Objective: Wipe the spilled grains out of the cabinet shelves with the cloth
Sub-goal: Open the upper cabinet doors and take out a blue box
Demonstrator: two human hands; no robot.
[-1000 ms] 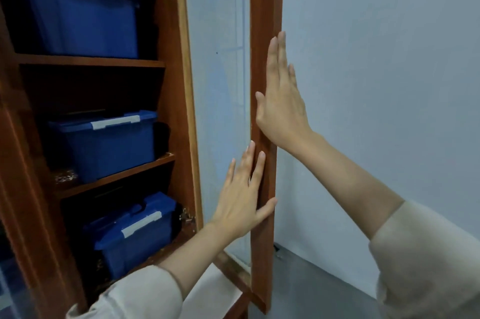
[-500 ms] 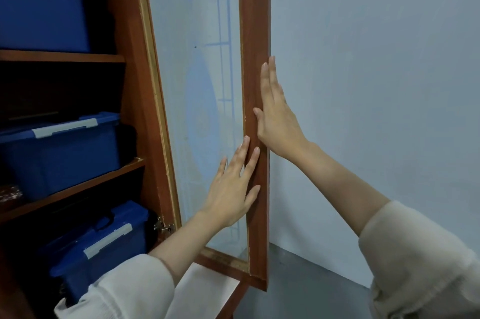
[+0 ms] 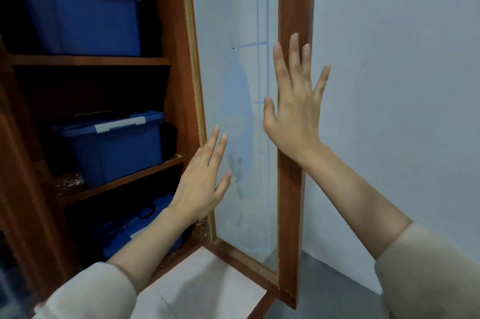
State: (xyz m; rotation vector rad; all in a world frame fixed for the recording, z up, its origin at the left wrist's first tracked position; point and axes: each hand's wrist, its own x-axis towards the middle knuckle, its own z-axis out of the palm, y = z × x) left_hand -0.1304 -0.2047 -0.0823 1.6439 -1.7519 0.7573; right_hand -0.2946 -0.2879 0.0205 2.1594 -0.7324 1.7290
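Observation:
The wooden cabinet stands open, its glass door [image 3: 292,189] swung out to the right. My right hand [image 3: 294,108] is flat with fingers spread against the door's outer wooden frame. My left hand [image 3: 201,183] hovers with straight fingers in front of the glass near the hinge side, holding nothing. Spilled grains [image 3: 68,182] lie on the middle shelf [image 3: 124,179] to the left of a blue bin [image 3: 114,148]. No cloth is in view.
A blue bin [image 3: 80,12] fills the top shelf and another blue bin [image 3: 135,230] sits on the bottom shelf. A white surface [image 3: 202,290] lies below the door. A pale wall [image 3: 389,85] is on the right, with grey floor [image 3: 324,292] beneath.
My left hand has come off the door's frame and moved left toward the hinge side. My right hand has spread its fingers on the frame. The view has shifted left, showing more shelves.

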